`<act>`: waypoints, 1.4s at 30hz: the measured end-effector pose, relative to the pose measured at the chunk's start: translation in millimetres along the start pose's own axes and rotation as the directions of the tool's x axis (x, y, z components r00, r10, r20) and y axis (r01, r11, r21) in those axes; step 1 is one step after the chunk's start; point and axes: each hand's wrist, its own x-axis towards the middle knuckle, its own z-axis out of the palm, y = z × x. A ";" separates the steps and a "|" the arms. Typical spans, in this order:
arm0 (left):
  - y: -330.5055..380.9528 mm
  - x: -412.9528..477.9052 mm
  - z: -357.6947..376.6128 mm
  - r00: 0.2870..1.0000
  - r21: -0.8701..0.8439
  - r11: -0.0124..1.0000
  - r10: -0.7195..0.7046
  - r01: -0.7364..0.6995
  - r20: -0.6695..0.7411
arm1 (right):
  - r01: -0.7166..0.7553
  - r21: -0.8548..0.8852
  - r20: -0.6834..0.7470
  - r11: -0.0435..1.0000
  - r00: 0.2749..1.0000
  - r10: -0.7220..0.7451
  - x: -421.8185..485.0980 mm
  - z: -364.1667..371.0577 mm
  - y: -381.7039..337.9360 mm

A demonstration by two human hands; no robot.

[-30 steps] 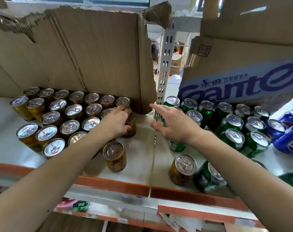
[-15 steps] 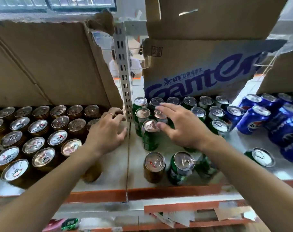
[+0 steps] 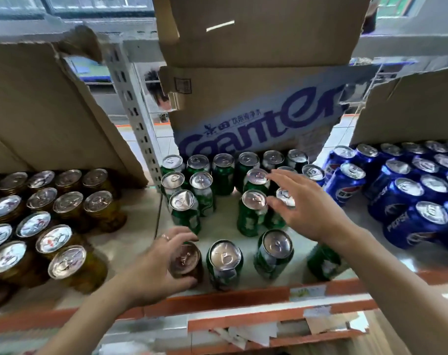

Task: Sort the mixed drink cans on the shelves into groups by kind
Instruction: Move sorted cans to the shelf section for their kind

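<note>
left hand (image 3: 153, 265) grasping gold can (image 3: 186, 259), right hand (image 3: 308, 210) spread, grip released, perhaps brushing green cans (image 3: 253, 201)

Left hand (image 3: 155, 263) now around gold can (image 3: 186, 258)

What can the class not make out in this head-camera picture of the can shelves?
Head view, gold can: label hidden by the gripping left hand.
Head view, green can: top hidden by the right forearm.
Head view, blue cans: group cut off by the right edge.

Bare forearms (image 3: 89, 319), slim ring (image 3: 165, 237) on a left hand (image 3: 151, 265) finger
</note>
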 end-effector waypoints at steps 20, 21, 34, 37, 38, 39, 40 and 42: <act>56.7 -10.3 -43.9 0.778 -0.675 0.729 -0.358 -0.113 -0.517 | -0.517 0.197 -0.034 0.833 0.846 0.533 46.5 25.0 120.7; 60.8 -7.1 -45.3 0.768 -0.679 0.720 -0.352 -0.144 -0.535 | -0.512 0.206 -0.045 0.834 0.846 0.531 44.4 24.2 120.9; 125.0 82.2 -45.0 0.879 -0.842 0.489 -0.271 -0.226 -0.393 | -0.126 0.748 -0.185 0.651 0.903 0.388 -23.7 -64.6 77.6; 145.3 105.9 -34.9 0.922 -0.866 0.458 -0.211 -0.200 -0.324 | -0.020 0.834 -0.221 0.551 0.904 0.367 -41.7 -85.7 72.0; 152.9 113.0 -30.5 0.936 -0.874 0.444 -0.181 -0.196 -0.302 | 0.010 0.848 -0.236 0.531 0.902 0.361 -48.4 -90.0 71.9; 160.9 119.9 -25.6 0.949 -0.887 0.422 -0.157 -0.187 -0.274 | 0.033 0.859 -0.252 0.511 0.897 0.365 -55.4 -93.4 72.1; 169.2 125.8 -20.2 0.961 -0.901 0.401 -0.140 -0.165 -0.239 | 0.045 0.864 -0.265 0.502 0.888 0.376 -62.5 -95.3 74.2; 185.8 136.0 -8.4 0.982 -0.923 0.373 -0.110 -0.100 -0.151 | 0.049 0.857 -0.288 0.513 0.870 0.399 -76.6 -98.7 79.6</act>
